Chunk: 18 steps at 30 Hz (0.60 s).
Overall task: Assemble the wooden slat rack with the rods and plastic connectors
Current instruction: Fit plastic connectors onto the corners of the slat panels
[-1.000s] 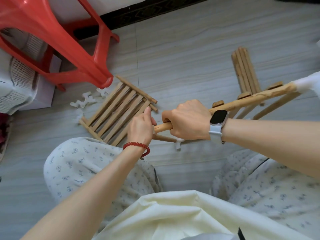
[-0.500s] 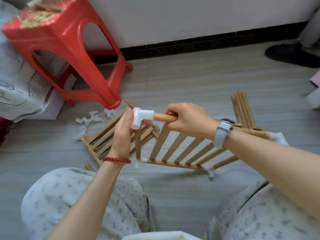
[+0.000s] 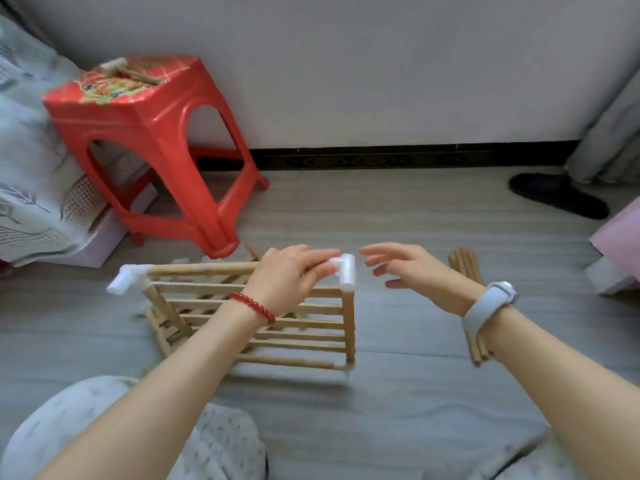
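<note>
While the left hand [image 3: 289,277] holds a narrow grip on the white connector [image 3: 344,271] atop the slat rack [image 3: 256,317], the right hand [image 3: 412,271] hovers just beside it, fingers spread wide.

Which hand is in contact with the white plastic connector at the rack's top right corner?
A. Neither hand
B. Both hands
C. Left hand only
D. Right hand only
C: the left hand pinches the white connector, while the right hand hovers open beside it, apart.
</note>
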Tool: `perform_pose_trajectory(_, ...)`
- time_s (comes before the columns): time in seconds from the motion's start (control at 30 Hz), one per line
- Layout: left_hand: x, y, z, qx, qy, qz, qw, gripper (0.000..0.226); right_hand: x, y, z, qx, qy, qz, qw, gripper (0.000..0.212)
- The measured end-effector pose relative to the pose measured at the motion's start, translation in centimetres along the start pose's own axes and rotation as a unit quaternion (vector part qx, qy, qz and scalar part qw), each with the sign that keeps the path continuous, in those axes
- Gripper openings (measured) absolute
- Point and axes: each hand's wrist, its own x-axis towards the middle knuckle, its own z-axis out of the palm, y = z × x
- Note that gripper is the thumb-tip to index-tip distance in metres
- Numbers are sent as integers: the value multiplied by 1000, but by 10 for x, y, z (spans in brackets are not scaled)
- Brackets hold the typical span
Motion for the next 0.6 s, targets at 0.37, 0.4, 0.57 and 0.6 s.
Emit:
perform_pose_trajectory(0.37, 0, 15, 34, 31, -52, 23, 998, 30, -18, 16, 30, 4, 36, 85, 996, 27)
perform_pose_trajectory(0.4, -2, 8, 33, 51, -55, 14, 997, 30, -18, 17, 29, -4, 35, 83, 996, 27)
perform_pose_trajectory(0.57, -17, -15, 34, 231, -59, -5, 971, 32, -13, 22, 26, 21, 21, 110, 993, 34)
perform_pose_trajectory(0.6, -18, -17, 35, 240, -50, -4, 970, 30, -12, 22, 26, 65, 9, 129, 989, 32)
